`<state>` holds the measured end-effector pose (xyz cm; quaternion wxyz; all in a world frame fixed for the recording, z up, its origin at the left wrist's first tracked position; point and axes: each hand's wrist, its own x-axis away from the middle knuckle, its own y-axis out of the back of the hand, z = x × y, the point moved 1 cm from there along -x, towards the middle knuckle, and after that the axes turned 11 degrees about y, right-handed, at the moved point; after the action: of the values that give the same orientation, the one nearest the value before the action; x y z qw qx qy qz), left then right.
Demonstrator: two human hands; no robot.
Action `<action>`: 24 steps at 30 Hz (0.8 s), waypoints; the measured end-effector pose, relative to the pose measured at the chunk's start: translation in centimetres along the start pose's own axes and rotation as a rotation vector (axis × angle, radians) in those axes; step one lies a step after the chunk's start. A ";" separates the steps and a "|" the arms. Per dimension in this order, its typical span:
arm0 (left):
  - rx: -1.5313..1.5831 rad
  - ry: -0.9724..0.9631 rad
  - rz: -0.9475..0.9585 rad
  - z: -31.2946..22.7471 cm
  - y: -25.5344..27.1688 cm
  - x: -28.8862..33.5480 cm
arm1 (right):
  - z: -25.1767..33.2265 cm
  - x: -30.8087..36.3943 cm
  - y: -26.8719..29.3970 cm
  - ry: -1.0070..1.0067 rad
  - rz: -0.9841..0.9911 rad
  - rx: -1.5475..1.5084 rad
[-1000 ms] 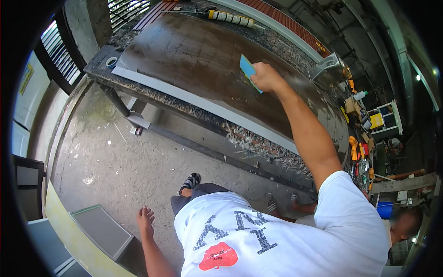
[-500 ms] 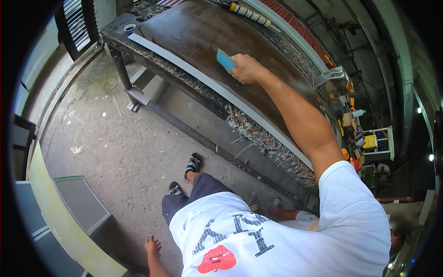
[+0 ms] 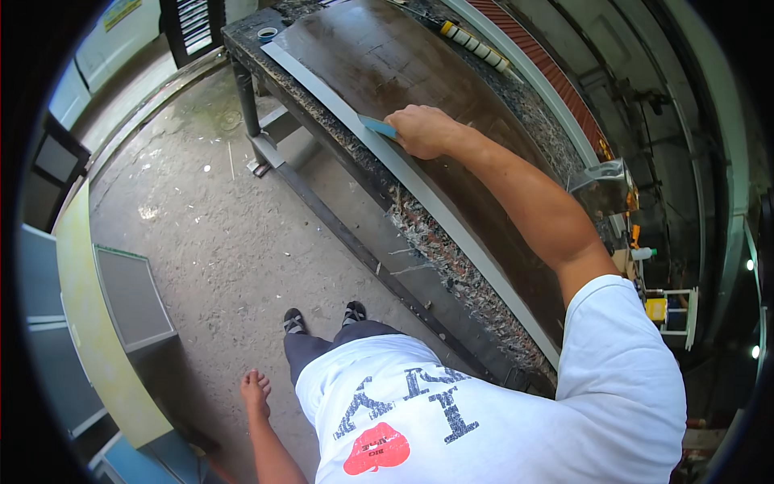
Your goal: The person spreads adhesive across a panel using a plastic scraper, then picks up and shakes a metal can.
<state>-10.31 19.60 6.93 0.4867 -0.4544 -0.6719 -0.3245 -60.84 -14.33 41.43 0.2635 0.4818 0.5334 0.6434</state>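
Blue scraper (image 3: 376, 127) gets shifted to the white edge strip (image 3: 314, 86), gripped by right hand (image 3: 421, 131). Left hand (image 3: 255, 389) is held half-open above roomy floor (image 3: 214, 238).

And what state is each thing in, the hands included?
Right hand: closed on the blue spreader.
Left hand: empty, fingers loosely curled.
Brown panel: lying on the workbench, streaked.
White strip: lying along the panel's near edge.
Sealant cartridge: lying on its side.
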 end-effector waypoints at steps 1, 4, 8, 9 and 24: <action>-0.030 0.008 -0.020 1.5 -0.2 0.6 | -0.2 0.1 0.1 0.018 -0.006 -0.001; -0.033 0.065 -0.057 6.4 0.6 2.1 | -0.9 0.8 1.3 0.022 0.049 -0.076; -0.007 0.197 -0.156 12.2 1.8 4.8 | -2.4 1.1 3.2 0.083 -0.031 -0.041; -0.013 0.251 -0.168 13.7 2.4 5.3 | -2.5 1.3 3.7 0.107 -0.077 -0.012; 0.032 0.153 -0.150 14.4 -2.7 6.6 | -5.3 3.1 4.8 0.785 -0.200 0.236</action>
<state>-18.69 33.19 8.63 0.5182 -0.3689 -0.6700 -0.3827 -66.04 -15.38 47.17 0.0446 0.1729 0.7076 0.6837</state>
